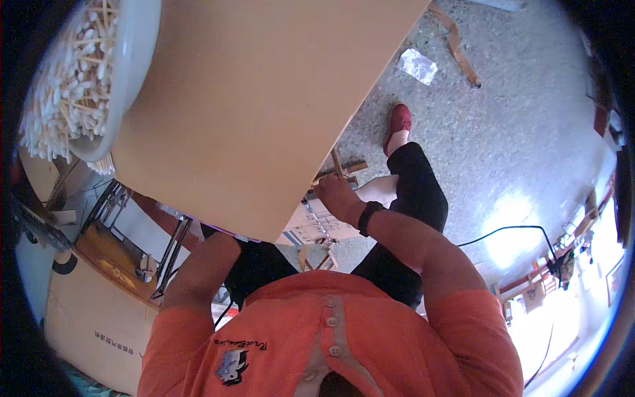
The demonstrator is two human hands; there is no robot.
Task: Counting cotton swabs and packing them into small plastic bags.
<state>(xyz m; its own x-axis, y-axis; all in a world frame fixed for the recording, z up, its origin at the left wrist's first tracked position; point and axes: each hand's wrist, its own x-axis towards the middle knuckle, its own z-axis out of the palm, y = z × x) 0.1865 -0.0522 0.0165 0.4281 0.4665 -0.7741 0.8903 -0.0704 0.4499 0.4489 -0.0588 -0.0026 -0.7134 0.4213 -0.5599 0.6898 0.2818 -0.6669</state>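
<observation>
My right hand (pixel 336 194) reaches down beside the right edge of a tan tabletop (pixel 264 99), with a black band on its wrist. Its fingers curl at the table's edge near a wooden frame piece (pixel 344 167) and a white printed package (pixel 316 225); whether they grip anything is unclear. My left forearm (pixel 202 268) goes under the tabletop, and that hand is hidden. A white basin (pixel 135 59) heaped with pale wooden sticks (pixel 69 73) stands on the table's far left.
Below me are my orange shirt, black trousers (pixel 417 198) and a red shoe (pixel 399 120) on grey concrete floor. A crumpled white scrap (pixel 417 65), a cardboard strip (pixel 460 46) and a black cable (pixel 509 229) lie on the floor. A cardboard box (pixel 92 311) stands at lower left.
</observation>
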